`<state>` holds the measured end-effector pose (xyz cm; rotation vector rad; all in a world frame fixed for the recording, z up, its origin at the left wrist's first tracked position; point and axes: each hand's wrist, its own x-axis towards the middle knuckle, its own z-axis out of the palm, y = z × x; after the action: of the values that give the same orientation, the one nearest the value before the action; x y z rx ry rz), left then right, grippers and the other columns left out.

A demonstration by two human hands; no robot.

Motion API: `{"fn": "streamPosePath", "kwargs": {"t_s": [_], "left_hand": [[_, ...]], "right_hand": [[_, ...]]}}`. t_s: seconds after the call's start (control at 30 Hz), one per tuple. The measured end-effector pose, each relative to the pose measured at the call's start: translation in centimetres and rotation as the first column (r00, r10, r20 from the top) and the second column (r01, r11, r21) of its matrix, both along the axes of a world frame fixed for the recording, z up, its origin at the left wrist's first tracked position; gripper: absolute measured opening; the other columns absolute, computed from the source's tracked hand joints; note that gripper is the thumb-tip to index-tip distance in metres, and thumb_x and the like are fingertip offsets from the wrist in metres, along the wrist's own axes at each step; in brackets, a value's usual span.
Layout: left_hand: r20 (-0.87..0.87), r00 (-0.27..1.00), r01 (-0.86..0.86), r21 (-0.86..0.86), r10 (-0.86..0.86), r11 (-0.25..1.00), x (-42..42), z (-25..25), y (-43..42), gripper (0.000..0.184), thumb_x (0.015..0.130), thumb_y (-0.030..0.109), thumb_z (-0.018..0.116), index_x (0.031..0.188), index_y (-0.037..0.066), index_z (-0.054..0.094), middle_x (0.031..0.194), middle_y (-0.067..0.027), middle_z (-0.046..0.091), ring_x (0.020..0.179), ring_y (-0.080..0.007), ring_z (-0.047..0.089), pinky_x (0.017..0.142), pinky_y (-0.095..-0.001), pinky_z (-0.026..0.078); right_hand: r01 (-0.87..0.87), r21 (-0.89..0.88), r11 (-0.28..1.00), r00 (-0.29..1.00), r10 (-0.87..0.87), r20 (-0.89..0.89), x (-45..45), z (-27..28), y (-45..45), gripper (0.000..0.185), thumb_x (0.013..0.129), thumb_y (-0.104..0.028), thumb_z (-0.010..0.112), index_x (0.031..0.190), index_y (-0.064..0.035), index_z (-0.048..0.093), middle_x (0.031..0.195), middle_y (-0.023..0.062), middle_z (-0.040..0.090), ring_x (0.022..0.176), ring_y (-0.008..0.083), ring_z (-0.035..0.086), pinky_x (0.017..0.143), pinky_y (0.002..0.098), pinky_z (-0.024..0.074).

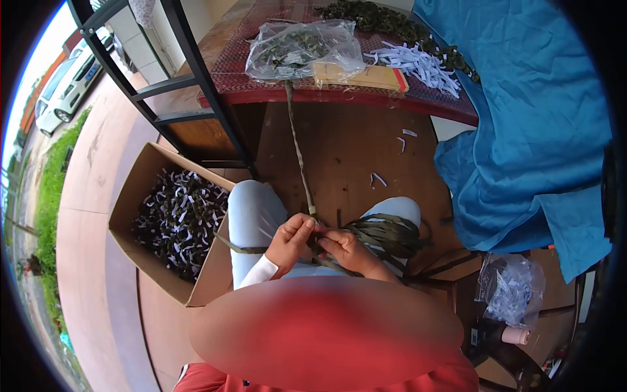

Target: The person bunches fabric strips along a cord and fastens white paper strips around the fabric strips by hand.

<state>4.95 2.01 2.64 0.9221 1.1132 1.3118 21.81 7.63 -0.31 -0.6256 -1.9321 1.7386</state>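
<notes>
Above my lap, my left hand (291, 240) and my right hand (347, 251) are close together, fingers pinched. Between them is a dark green flat strip, mostly covered by the fingers. A long twisted strip (299, 150) runs from the table edge down to my hands, with a pale band near its lower end. Over my right thigh lies a bundle of dark green strips (385, 234), beside my right hand. Another strip end (240, 247) sticks out to the left past my left wrist. Exactly how the fingers grip the strip is hidden.
At left stands a cardboard box (124, 225) of dark green pieces with white strips. The red table (235, 97) holds a plastic bag (304, 49), white paper strips (418, 65) and a dark green pile (379, 19). Blue cloth (522, 130) hangs at right, above another bag (513, 291).
</notes>
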Motion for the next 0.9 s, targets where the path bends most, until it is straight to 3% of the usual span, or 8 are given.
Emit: {"fn": "streamPosePath", "kwargs": {"t_s": [0.07, 0.2, 0.33, 0.43, 0.57, 0.7, 0.83, 0.9], "left_hand": [[-0.241, 0.969, 0.079, 0.067, -0.061, 0.995, 0.0, -1.8, -3.8, 0.017, 0.095, 0.016, 0.049, 0.089, 0.003, 0.058, 0.079, -0.0003, 0.055, 0.07, -0.0077, 0.048, 0.064, -0.0224, 0.041], [-0.237, 0.968, 0.062, -0.082, -0.08, 0.995, -0.4, -0.7, -4.7, 0.015, 0.094, 0.014, 0.05, 0.091, 0.003, 0.06, 0.088, -0.0044, 0.055, 0.077, -0.0132, 0.051, 0.073, -0.0259, 0.043], [-0.499, 0.867, 0.036, 0.094, 0.016, 0.995, -0.7, -1.0, -5.2, 0.015, 0.093, 0.014, 0.051, 0.089, 0.005, 0.063, 0.113, -0.0126, 0.051, 0.115, -0.0222, 0.044, 0.092, -0.0293, 0.037], [-0.525, 0.837, -0.106, 0.116, 0.152, 0.988, -2.4, 0.0, -5.3, 0.016, 0.093, 0.016, 0.052, 0.088, 0.005, 0.064, 0.119, -0.0134, 0.049, 0.12, -0.0238, 0.042, 0.096, -0.03, 0.035], [0.078, 0.993, -0.08, -0.086, 0.086, 0.993, -1.7, -1.0, 1.4, 0.021, 0.094, 0.021, 0.051, 0.087, 0.004, 0.061, 0.112, -0.0053, 0.053, 0.088, -0.0097, 0.052, 0.076, -0.0239, 0.042], [-0.072, 0.992, 0.092, -0.099, -0.1, 0.991, -0.8, -1.8, 0.8, 0.021, 0.096, 0.02, 0.046, 0.09, 0.004, 0.057, 0.094, -0.0043, 0.063, 0.089, -0.0105, 0.055, 0.081, -0.0235, 0.042], [0.041, 0.998, -0.037, -0.182, 0.046, 0.983, -1.8, -1.9, -2.7, 0.021, 0.096, 0.021, 0.046, 0.087, 0.005, 0.056, 0.096, -0.006, 0.064, 0.087, -0.0104, 0.056, 0.082, -0.0238, 0.043], [0.147, 0.987, -0.042, -0.146, 0.063, 0.988, -1.4, -1.0, -2.1, 0.021, 0.096, 0.022, 0.046, 0.087, 0.005, 0.056, 0.101, -0.0057, 0.063, 0.086, -0.009, 0.055, 0.082, -0.0244, 0.043]], "right_hand": [[-0.029, 0.113, 0.993, 1.0, 0.027, 0.014, 1.6, -1.9, 1.7, 0.031, 0.091, -0.029, 0.056, 0.106, -0.0035, 0.061, 0.08, 0.0038, 0.061, 0.077, 0.0123, 0.059, 0.071, 0.0261, 0.0473], [0.07, -0.424, 0.903, 0.983, -0.134, -0.124, -4.7, -0.4, 4.0, 0.038, 0.093, -0.035, 0.049, 0.092, 0.0003, 0.06, 0.087, 0.0048, 0.06, 0.083, 0.0115, 0.056, 0.08, 0.0251, 0.0444], [0.088, -0.191, 0.978, 0.996, -0.092, -0.014, -4.8, -3.2, 2.5, 0.028, 0.092, -0.026, 0.053, 0.084, -0.0003, 0.061, 0.083, 0.0082, 0.066, 0.082, 0.0133, 0.062, 0.073, 0.0269, 0.0484], [0.055, 0.068, 0.996, 0.993, -0.062, 0.105, -1.2, -1.5, 1.3, 0.018, 0.091, -0.017, 0.053, 0.084, -0.0021, 0.058, 0.079, 0.0081, 0.066, 0.076, 0.0157, 0.063, 0.068, 0.0292, 0.048], [0.014, 0.222, 0.975, 0.984, -0.052, 0.169, -1.4, 0.2, 0.8, 0.017, 0.091, -0.017, 0.054, 0.088, -0.0014, 0.058, 0.078, 0.0064, 0.061, 0.073, 0.0131, 0.056, 0.068, 0.0287, 0.0454], [0.033, -0.004, 0.999, 0.999, -0.033, 0.007, -0.1, -1.4, 1.7, 0.021, 0.092, -0.02, 0.054, 0.093, -0.0001, 0.059, 0.08, 0.0046, 0.061, 0.076, 0.0131, 0.057, 0.07, 0.0271, 0.0458], [0.154, 0.002, 0.988, 0.983, -0.154, -0.097, -1.1, -1.9, 3.8, 0.031, 0.094, -0.03, 0.05, 0.099, -0.0014, 0.062, 0.083, 0.0033, 0.059, 0.078, 0.0124, 0.057, 0.076, 0.0256, 0.0451], [0.119, -0.319, 0.94, 0.962, -0.189, -0.199, -4.0, -1.5, 3.8, 0.034, 0.094, -0.032, 0.049, 0.103, -0.0008, 0.06, 0.086, 0.0038, 0.06, 0.081, 0.0124, 0.057, 0.077, 0.0262, 0.0452]]}}
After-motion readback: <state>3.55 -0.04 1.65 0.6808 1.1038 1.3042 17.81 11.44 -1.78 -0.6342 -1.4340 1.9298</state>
